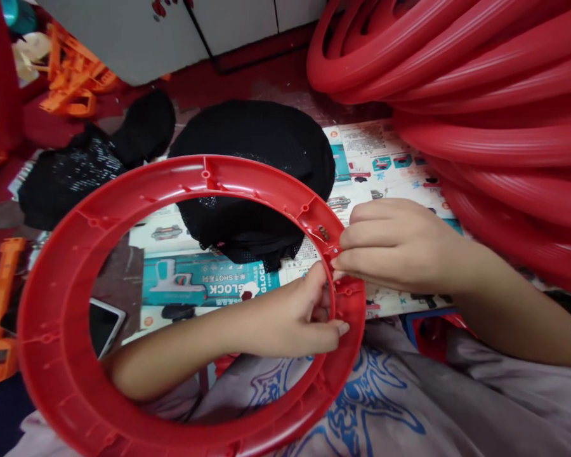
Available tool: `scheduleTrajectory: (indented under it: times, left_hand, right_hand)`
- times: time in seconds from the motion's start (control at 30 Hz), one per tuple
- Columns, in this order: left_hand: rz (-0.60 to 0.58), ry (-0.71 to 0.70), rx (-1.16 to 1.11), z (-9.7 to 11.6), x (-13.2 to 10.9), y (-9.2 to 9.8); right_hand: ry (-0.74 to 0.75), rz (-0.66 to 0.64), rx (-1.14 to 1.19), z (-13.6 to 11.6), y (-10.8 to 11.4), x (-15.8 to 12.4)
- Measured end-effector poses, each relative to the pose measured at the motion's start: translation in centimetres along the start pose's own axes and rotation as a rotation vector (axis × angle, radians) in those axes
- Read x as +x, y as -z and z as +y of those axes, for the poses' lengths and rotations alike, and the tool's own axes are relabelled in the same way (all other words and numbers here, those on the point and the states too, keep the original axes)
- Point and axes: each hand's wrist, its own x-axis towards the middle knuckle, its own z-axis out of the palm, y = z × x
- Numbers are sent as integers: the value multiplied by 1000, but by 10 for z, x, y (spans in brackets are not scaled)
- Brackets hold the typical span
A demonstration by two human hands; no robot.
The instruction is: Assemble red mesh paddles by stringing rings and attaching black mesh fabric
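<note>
A large red plastic ring (59, 343), its ribbed hollow side facing up, is tilted over my lap. My left hand (299, 317) comes through the ring's opening and is closed around the right part of its inner rim, with the thumb on the hollow side. My right hand (385, 244) is closed in a pinch at the ring's right side. What its fingertips hold, if anything, is too small to make out. A small brown coil-like piece (323, 233) lies in the channel just beside those fingertips.
Behind the ring, a black cloth-covered round thing (266, 133) rests on a printed cardboard sheet (171, 285). Glossy red hoops (480, 82) are stacked at right. Orange plastic parts (76, 70) lie at far left. A phone-like device (105, 324) shows through the ring.
</note>
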Motion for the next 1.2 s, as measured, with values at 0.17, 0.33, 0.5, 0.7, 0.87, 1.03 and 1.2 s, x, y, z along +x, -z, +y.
scheduleTrajectory:
  times: [0.17, 0.33, 0.5, 0.7, 0.87, 1.03, 1.2]
  left_hand:
    - [7, -2, 13, 5, 0, 1]
    - [32, -26, -53, 1, 0, 1]
    - [149, -25, -111, -3, 1, -1]
    - [219, -19, -32, -5, 5, 0]
    - [248, -10, 197, -2, 5, 3]
    - [176, 2, 92, -2, 2, 3]
    - [147, -7, 24, 0, -2, 3]
  right_hand:
    - [11, 9, -75, -2, 0, 0]
    - [48, 10, -107, -6, 3, -1]
    - [31, -47, -113, -15, 7, 0]
    - [26, -62, -156, -23, 3, 6]
    - [34, 22, -111, -21, -7, 6]
    - [-104, 140, 82, -11, -15, 2]
    - [-164, 133, 87, -8, -15, 1]
